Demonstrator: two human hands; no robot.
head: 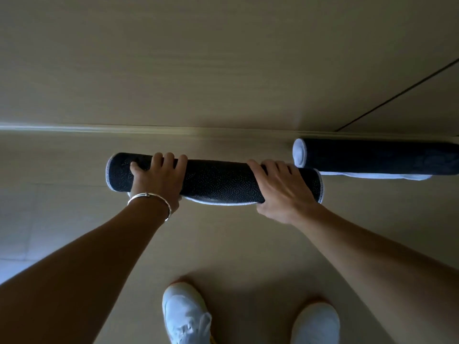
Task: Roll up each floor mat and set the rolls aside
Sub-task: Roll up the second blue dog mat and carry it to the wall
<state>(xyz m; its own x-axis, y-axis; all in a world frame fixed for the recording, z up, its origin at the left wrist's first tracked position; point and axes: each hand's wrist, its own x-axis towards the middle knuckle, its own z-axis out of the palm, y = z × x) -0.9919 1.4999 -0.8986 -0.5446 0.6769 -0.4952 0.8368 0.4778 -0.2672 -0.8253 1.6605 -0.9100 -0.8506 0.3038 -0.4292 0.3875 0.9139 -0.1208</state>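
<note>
A rolled floor mat [216,182], dark with fine white dots and a white stitched edge, lies crosswise in front of me just above the beige floor. My left hand [156,180] grips it near its left end, a silver bangle on the wrist. My right hand [280,187] grips it near its right end. A second rolled mat [377,157], dark with a white core, lies on the floor against the wall at the right, close behind the first roll's right end.
A beige wall with a skirting board [173,130] runs across the view just beyond the rolls. A dark door seam [397,93] slants at the upper right. My two white shoes [186,314] stand on the floor below.
</note>
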